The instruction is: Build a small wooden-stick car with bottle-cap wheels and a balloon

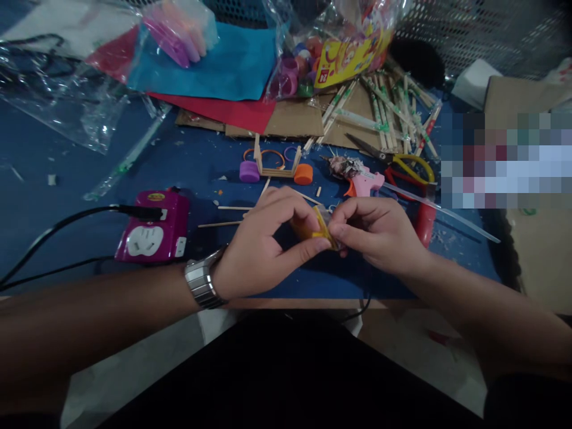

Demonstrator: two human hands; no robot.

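Near the table's front edge, my left hand (268,247) pinches a small yellow packet (320,221) with a clear plastic edge. At the packet's right side, my right hand (379,232) grips the clear edge between thumb and fingers. What the packet contains, if anything, I cannot make out. Just beyond my hands stands a small frame of wooden sticks (276,173), with a purple cap (249,172) at its left and an orange cap (304,174) at its right. Loose wooden sticks (221,224) lie beside and partly behind my left hand.
A purple power socket box (154,223) with a plugged-in cord sits left. To the right are a pink glue gun (369,180), a clear glue stick (447,213) and scissors (415,164). Bags, coloured sheets (223,65), cardboard (286,119) and wrapped chopsticks (397,113) line the back.
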